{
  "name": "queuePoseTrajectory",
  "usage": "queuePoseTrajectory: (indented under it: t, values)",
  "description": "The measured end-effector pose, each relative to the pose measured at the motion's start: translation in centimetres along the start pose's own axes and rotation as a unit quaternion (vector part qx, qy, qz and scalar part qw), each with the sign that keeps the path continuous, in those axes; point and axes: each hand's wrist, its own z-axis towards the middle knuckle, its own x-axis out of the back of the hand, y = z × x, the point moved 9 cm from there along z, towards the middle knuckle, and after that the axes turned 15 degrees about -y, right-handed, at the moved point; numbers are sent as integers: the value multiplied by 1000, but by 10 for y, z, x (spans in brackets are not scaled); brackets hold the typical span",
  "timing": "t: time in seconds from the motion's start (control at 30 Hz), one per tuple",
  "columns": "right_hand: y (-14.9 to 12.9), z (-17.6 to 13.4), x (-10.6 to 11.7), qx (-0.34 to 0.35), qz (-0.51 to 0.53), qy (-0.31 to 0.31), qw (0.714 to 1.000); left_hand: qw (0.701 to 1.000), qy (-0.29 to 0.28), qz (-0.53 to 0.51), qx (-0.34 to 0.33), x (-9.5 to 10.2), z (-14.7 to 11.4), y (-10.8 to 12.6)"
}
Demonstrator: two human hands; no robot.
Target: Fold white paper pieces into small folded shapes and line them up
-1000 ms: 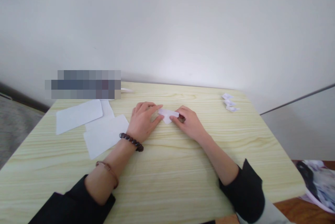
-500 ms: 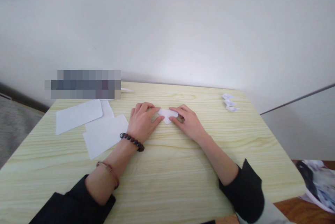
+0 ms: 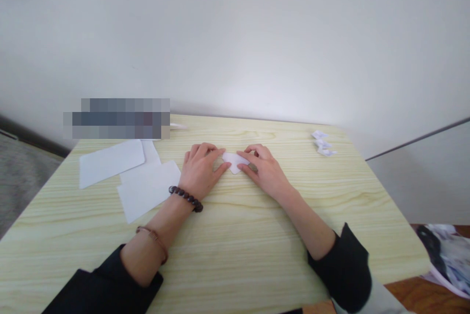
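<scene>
A small folded piece of white paper [image 3: 234, 161] lies at the middle of the table, its lower edge coming to a blunt point. My left hand [image 3: 200, 167] has its thumb and index finger closed on the paper's left end. On the other end, the thumb and index finger of my right hand [image 3: 267, 169] grip the paper in the same way. The remaining fingers of both hands curl toward the tabletop. The paper's two ends are partly hidden by my fingertips.
Several white sheets [image 3: 147, 192] overlap on the left of the wood-patterned table [image 3: 235, 255]. Small folded paper pieces [image 3: 323, 144] sit in a row at the back right. A pixelated patch covers something at the back left. A white wall [image 3: 257, 35] rises behind the table.
My right hand's curled fingers have shifted slightly. Both hands keep hold of the folded paper in nearly the same place.
</scene>
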Motion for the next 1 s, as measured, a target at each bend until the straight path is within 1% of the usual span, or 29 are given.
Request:
queuePoseTrajectory:
  t: [0.17,0.37,0.6,0.83,1.0]
  values:
    - [-3,0,2,10,8,8,1000,1000,-3,5,-8,-1,0,1]
    - [-4,2,3,18,55,6,998,1000,-2,-5,-15,-1,-1,2]
    - [1,2,1,12,93,7,996,998,-8,-18,-56,-2,0,9]
    - [0,2,2,18,78,14,997,997,-7,-18,-69,1,0,13]
    - [-6,2,2,35,36,5,999,997,-3,6,-77,2,-1,16]
